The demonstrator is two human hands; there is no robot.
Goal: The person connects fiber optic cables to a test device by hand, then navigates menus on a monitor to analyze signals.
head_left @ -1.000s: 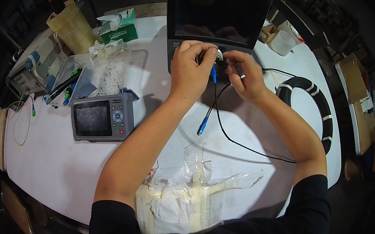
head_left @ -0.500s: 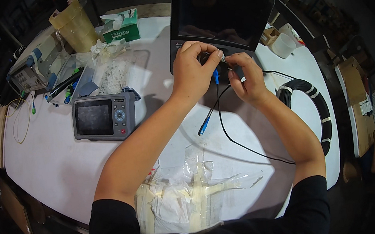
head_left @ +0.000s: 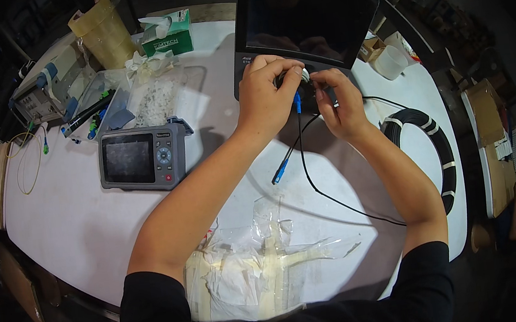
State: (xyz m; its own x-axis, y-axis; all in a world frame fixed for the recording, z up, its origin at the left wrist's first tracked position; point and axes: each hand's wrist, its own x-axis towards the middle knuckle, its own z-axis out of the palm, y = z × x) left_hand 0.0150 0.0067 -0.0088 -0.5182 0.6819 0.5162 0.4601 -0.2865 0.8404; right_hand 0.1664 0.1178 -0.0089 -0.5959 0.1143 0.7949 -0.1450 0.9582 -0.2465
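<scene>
My left hand (head_left: 268,91) is closed in front of a black screen device (head_left: 295,13), thumb and fingers curled round something small and dark with a whitish edge, mostly hidden. Below these fingers, a blue fibre-optic connector (head_left: 298,102) points up, and its thin black cable (head_left: 302,149) hangs down. Close on the right, my right hand (head_left: 344,103) has its thumb and index finger pinched together; what lies between them is too small to make out. A second blue connector (head_left: 281,172) on a black lead rests over the white table (head_left: 74,220), nearer to me.
A coil of black cable (head_left: 445,155) lies at right, beside a white cup (head_left: 390,63). Left stands a grey handheld tester (head_left: 143,160). Behind it are a clear tray (head_left: 159,102), tape rolls (head_left: 102,32) and a green tissue box (head_left: 175,34). Taped plastic wrapping (head_left: 277,273) lies near me.
My right thumb and index finger have shifted slightly by the left fingertips. Both arms, the connectors and the cable are otherwise nearly where they were.
</scene>
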